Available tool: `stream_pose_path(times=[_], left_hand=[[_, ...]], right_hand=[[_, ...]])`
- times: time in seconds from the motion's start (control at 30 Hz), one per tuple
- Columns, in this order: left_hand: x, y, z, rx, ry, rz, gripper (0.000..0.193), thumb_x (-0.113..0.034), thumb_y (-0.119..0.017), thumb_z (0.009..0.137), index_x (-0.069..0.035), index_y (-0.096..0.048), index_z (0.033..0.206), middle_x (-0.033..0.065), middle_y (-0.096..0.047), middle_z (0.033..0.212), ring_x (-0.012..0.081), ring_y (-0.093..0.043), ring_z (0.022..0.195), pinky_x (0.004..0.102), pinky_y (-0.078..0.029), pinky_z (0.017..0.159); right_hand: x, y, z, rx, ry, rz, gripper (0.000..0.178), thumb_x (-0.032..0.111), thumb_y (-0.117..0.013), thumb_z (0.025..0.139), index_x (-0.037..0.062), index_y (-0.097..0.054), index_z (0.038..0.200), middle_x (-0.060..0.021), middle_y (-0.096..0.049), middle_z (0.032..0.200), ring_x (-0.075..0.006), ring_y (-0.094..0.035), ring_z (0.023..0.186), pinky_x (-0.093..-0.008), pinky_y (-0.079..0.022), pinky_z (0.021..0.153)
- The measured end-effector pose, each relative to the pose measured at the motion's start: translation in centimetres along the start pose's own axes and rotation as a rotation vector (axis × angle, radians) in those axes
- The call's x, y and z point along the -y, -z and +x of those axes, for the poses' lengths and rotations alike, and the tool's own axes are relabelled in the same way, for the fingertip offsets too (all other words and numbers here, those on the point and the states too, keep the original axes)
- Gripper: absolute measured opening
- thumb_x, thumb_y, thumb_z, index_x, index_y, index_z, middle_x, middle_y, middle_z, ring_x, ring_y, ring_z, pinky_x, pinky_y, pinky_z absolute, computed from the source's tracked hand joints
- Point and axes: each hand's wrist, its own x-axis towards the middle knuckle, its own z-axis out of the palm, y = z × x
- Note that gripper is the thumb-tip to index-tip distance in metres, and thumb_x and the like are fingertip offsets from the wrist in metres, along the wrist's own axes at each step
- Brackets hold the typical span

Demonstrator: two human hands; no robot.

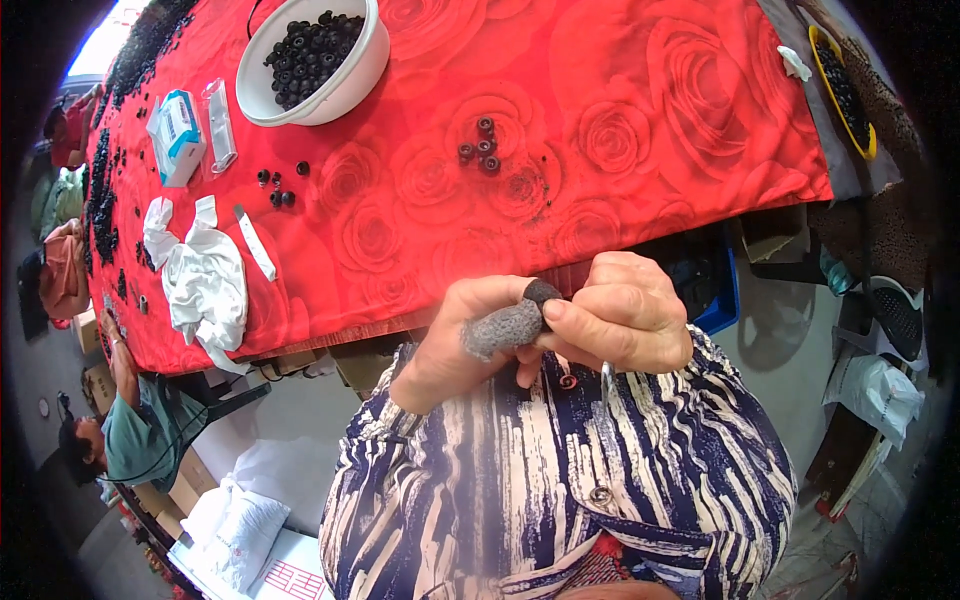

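Both my hands are raised together in front of the table's near edge. On my left hand [455, 335], a grey, rough-textured cover [500, 330] lies over one digit, and a dark cover [541, 291] is on another fingertip. The fingers of this hand are pressed together. My right hand [630, 318] is closed, its thumb and fingertips meeting the left fingertips. What lies between the fingertips is hidden. A thin shiny metal strip [606, 382] shows below the right hand. Several small black ring-shaped pieces [482, 148] sit on the red cloth beyond my hands.
A white bowl [372, 60] holds many black pieces. On the red rose-patterned tablecloth [400, 240] lie a blue-white box [178, 138], a crumpled white cloth [207, 285] and a white-handled blade [256, 244]. A yellow tray [868, 140] stands right. Another person [150, 430] sits left.
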Motion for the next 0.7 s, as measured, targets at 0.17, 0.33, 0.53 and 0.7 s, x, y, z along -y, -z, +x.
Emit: stream_pose_path(times=[0.17, 0.33, 0.53, 0.7], left_hand=[[0.2, 0.0, 0.0, -0.001, -0.013, -0.008, 0.022, -0.014, -0.058, 0.088, 0.003, -0.058, 0.102, 0.0079, -0.061, 0.08, 0.0129, -0.06, 0.063, 0.0237, -0.05, 0.049], [0.0, -0.4, -0.2, -0.114, -0.056, 0.147, 0.022, -0.016, -0.061, 0.086, 0.0, -0.06, 0.101, 0.0044, -0.06, 0.08, 0.011, -0.06, 0.062, 0.0194, -0.046, 0.051], [0.3, -0.4, -0.3, -0.155, -0.068, 0.234, 0.024, -0.019, -0.063, 0.086, -0.004, -0.061, 0.104, 0.0006, -0.06, 0.078, 0.0093, -0.059, 0.058, 0.0165, -0.041, 0.05], [0.6, 0.4, 0.0, -0.153, -0.049, 0.289, 0.028, -0.021, -0.063, 0.086, -0.004, -0.06, 0.108, 0.0013, -0.06, 0.077, 0.0097, -0.059, 0.06, 0.0175, -0.041, 0.05]], right_hand=[[0.3, 0.1, -0.1, -0.003, -0.007, 0.005, 0.034, -0.003, -0.078, 0.061, -0.0087, -0.062, 0.091, -0.0084, -0.055, 0.071, -0.0098, -0.042, 0.045, -0.0244, -0.024, 0.036], [1.0, 1.3, -0.3, 0.138, -0.198, 0.051, 0.034, 0.01, -0.076, 0.069, -0.0056, -0.058, 0.093, -0.0102, -0.054, 0.072, -0.0153, -0.046, 0.048, -0.0294, -0.033, 0.041], [1.9, 2.5, -0.6, 0.165, -0.669, 0.197, 0.032, 0.021, -0.06, 0.082, -0.0021, -0.051, 0.102, -0.0144, -0.053, 0.078, -0.0288, -0.056, 0.063, -0.0359, -0.045, 0.055], [1.8, 2.0, -0.9, 0.178, -0.76, 0.114, 0.02, 0.013, -0.054, 0.086, -0.0024, -0.054, 0.098, -0.0139, -0.054, 0.075, -0.029, -0.057, 0.062, -0.0358, -0.044, 0.054]])
